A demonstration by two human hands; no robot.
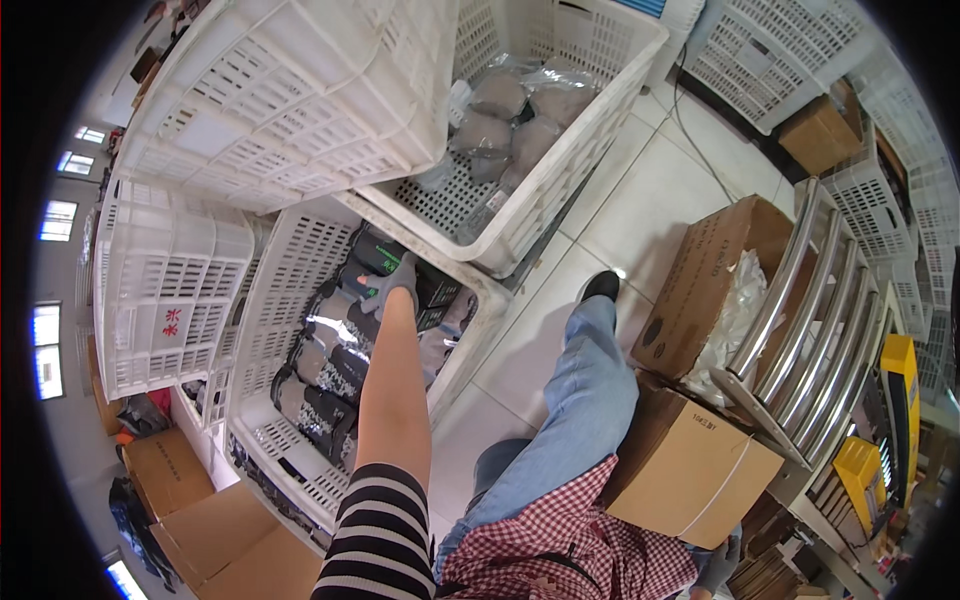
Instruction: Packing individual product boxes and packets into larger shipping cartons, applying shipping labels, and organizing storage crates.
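My left hand (393,284), in a grey glove with bare fingertips, reaches down into a white plastic crate (290,245). Its fingers are bent against a black packet with green print (378,250), closed on it as far as I can see; part of the grip is hidden behind the hand. Several grey-and-black wrapped packs (335,365) lie in rows around it in the same crate. At the lower right, my right hand (718,568), also grey-gloved, shows only in part beside a closed cardboard box (690,465). Its fingers are hidden.
Another white crate (570,195) holds clear bags of round brownish items (500,95). Large white crates (300,90) are stacked at the left. An open cardboard box (700,270) with white wrapping stands near a metal roller conveyor (815,320) with yellow parts (900,400). A cable (695,140) crosses the tiled floor.
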